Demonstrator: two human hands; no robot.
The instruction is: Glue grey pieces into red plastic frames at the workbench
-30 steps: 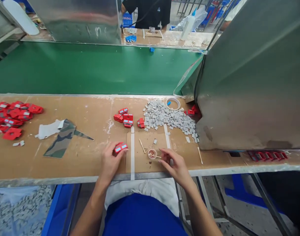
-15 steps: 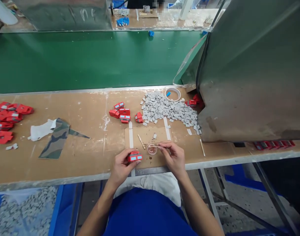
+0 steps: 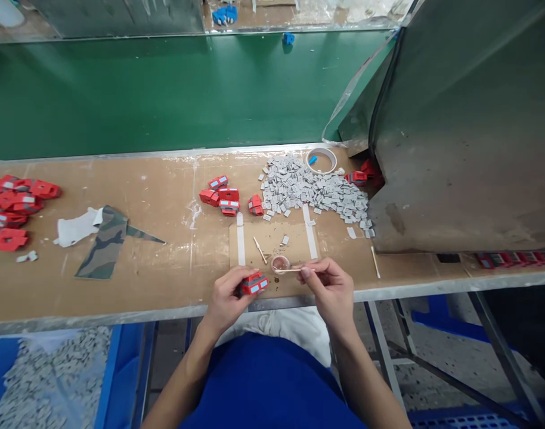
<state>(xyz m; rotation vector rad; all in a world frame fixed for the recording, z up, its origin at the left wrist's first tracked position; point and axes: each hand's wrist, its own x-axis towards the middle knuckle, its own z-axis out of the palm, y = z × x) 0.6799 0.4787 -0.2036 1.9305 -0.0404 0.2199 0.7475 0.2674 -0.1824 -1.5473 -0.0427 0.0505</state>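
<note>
Two hands work: left hand grips a red part; right hand pinches a stick pointing left into the small cup, just beyond the part.

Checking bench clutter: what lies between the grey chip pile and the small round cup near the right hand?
In the head view, between the grey chip pile and the small cup lies bare cardboard mat with one stray grey chip and a loose stick.

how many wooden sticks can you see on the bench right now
3. One stick is pinched in the right hand, tip in the small cup; one lies left of the cup; one lies further right. Others may be hidden.
</note>
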